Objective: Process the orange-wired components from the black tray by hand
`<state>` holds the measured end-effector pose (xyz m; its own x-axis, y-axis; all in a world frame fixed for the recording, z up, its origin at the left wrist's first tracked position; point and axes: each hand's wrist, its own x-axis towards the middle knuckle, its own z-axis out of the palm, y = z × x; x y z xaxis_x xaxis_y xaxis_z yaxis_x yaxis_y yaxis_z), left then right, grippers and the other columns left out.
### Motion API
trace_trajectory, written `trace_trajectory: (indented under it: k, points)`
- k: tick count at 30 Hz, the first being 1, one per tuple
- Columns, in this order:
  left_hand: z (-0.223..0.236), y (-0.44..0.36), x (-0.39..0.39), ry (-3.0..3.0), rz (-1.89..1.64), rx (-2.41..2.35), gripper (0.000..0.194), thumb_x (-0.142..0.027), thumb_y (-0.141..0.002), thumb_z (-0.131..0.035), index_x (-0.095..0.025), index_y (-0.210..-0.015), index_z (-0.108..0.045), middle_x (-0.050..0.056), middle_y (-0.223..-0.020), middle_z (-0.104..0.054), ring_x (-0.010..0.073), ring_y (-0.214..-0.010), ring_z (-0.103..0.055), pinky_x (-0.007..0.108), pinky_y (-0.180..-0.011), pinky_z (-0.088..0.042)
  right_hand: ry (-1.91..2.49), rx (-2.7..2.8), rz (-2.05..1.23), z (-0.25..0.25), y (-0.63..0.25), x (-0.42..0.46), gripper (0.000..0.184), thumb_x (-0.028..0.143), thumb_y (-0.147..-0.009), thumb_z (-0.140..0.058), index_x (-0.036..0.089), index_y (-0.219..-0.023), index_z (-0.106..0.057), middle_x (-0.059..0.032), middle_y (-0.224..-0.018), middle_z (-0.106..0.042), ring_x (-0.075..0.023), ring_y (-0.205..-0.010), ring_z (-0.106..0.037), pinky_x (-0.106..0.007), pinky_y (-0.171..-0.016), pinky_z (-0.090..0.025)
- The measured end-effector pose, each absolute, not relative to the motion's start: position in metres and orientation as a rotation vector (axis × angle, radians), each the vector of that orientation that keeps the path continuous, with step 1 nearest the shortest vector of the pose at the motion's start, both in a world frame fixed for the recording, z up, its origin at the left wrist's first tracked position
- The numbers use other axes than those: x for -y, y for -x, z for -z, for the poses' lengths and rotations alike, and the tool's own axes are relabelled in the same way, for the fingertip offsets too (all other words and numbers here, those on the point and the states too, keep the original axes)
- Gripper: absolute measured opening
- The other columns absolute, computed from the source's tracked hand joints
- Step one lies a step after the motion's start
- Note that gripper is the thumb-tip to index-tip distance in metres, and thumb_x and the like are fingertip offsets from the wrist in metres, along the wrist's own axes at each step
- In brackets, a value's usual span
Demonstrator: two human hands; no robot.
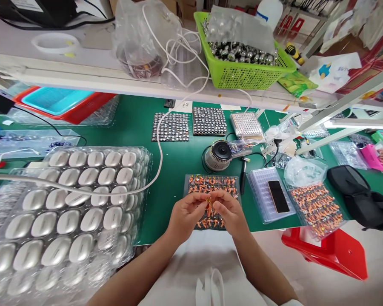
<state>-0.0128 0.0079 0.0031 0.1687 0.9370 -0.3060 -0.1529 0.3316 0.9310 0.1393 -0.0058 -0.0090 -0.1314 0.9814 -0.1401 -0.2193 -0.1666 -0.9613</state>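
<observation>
My left hand (187,213) and my right hand (227,210) meet in front of me, fingertips pinched together on a small orange part with a yellowish end (209,204). Its exact kind is too small to make out. Under the hands lies a clear tray of small orange parts (213,182), set out in rows on the green table. Just beyond the tray stands a grey round device with a black top (221,154). A black-handled hammer (243,174) lies to the right of the tray.
Stacked trays of silvery oval cases (92,221) fill the left. On the right are stacked clear trays (261,199), a phone (278,196), another tray of orange parts (317,208) and a black case (354,187). A white cable (159,144) hangs from the shelf holding a green basket (249,74).
</observation>
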Motion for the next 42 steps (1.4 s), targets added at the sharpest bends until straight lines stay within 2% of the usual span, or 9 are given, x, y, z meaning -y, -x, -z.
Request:
trace_trajectory:
  k: [4, 7, 13, 19, 24, 30, 34, 39, 42]
  points:
    - [-0.002, 0.011, -0.006, -0.960, -0.971, -1.095, 0.015, -0.024, -0.079, -0.063, -0.016, -0.091, -0.066, 0.004, -0.085, -0.068, 0.0128, -0.071, -0.061, 0.022, -0.064, -0.049, 1.041, 0.938, -1.517, 0.010, -0.133, 0.005, 0.012, 0.030, -0.082, -0.066, 0.024, -0.092, -0.066, -0.0017, -0.088, -0.054, -0.0138, -0.073, -0.054, -0.026, -0.063, -0.049]
    - [-0.001, 0.009, -0.004, -0.961, -1.025, -1.060, 0.020, -0.022, -0.079, -0.062, -0.017, -0.098, -0.059, 0.003, -0.083, -0.065, 0.0137, -0.074, -0.062, 0.024, -0.067, -0.051, 1.051, 0.941, -1.466, 0.009, -0.131, 0.003, 0.006, 0.027, -0.082, -0.065, 0.024, -0.087, -0.066, -0.0014, -0.085, -0.053, -0.0138, -0.073, -0.052, -0.025, -0.059, -0.046]
    - [0.004, 0.009, -0.003, -1.013, -1.068, -1.059, 0.022, -0.020, -0.079, -0.062, -0.019, -0.095, -0.047, 0.002, -0.081, -0.064, 0.0139, -0.075, -0.062, 0.025, -0.067, -0.052, 1.080, 1.067, -1.333, 0.009, -0.132, 0.001, 0.002, 0.021, -0.081, -0.064, 0.023, -0.080, -0.065, -0.0019, -0.086, -0.053, -0.0159, -0.084, -0.052, -0.028, -0.071, -0.045]
    - [0.007, 0.014, 0.001, -1.527, -1.250, -1.159, 0.015, -0.011, -0.079, -0.062, -0.019, -0.088, -0.054, 0.003, -0.085, -0.063, 0.0153, -0.080, -0.062, 0.029, -0.073, -0.052, 1.235, 1.157, -1.114, 0.007, -0.131, 0.001, 0.005, 0.016, -0.081, -0.061, 0.021, -0.081, -0.063, -0.0045, -0.097, -0.053, -0.0180, -0.095, -0.053, -0.031, -0.080, -0.044]
    - [0.006, 0.014, 0.004, -1.897, -1.403, -1.088, 0.030, -0.001, -0.074, -0.065, -0.020, -0.096, -0.062, 0.004, -0.082, -0.060, 0.0156, -0.078, -0.057, 0.030, -0.069, -0.050, 1.331, 1.275, -0.867, 0.003, -0.133, 0.003, 0.007, 0.015, -0.081, -0.060, 0.021, -0.082, -0.062, -0.0049, -0.097, -0.055, -0.0193, -0.097, -0.054, -0.036, -0.087, -0.043]
    - [0.011, 0.011, 0.000, -1.922, -1.450, -1.098, 0.042, 0.000, -0.073, -0.066, -0.021, -0.109, -0.063, 0.005, -0.085, -0.062, 0.0162, -0.079, -0.058, 0.032, -0.071, -0.051, 1.363, 1.322, -0.812, 0.003, -0.131, 0.006, 0.007, 0.015, -0.082, -0.059, 0.022, -0.084, -0.061, -0.0057, -0.097, -0.055, -0.0198, -0.095, -0.056, -0.036, -0.084, -0.045]
    - [0.010, 0.012, 0.000, -1.823, -1.413, -1.092, 0.034, -0.002, -0.076, -0.065, -0.021, -0.105, -0.065, 0.004, -0.084, -0.063, 0.0150, -0.078, -0.058, 0.029, -0.070, -0.051, 1.371, 1.375, -0.778, 0.002, -0.130, 0.006, 0.008, 0.015, -0.083, -0.059, 0.022, -0.085, -0.061, -0.0058, -0.098, -0.055, -0.0194, -0.095, -0.056, -0.037, -0.084, -0.046]
    - [0.003, 0.022, -0.010, -1.635, -1.172, -1.061, 0.008, -0.014, -0.081, -0.065, -0.019, -0.088, -0.065, 0.003, -0.080, -0.064, 0.0137, -0.074, -0.060, 0.025, -0.066, -0.049, 1.286, 1.564, -0.749, -0.001, -0.138, 0.005, 0.011, 0.014, -0.083, -0.059, 0.023, -0.089, -0.062, -0.0059, -0.100, -0.055, -0.0195, -0.097, -0.056, -0.036, -0.085, -0.046]
    - [0.000, 0.031, -0.018, -1.634, -1.010, -0.967, 0.001, -0.018, -0.083, -0.063, -0.019, -0.084, -0.063, 0.003, -0.079, -0.064, 0.0137, -0.074, -0.059, 0.025, -0.068, -0.048, 1.215, 1.731, -0.812, -0.006, -0.149, 0.002, 0.011, 0.016, -0.084, -0.059, 0.023, -0.092, -0.063, -0.0069, -0.105, -0.055, -0.0208, -0.101, -0.055, -0.038, -0.086, -0.046]
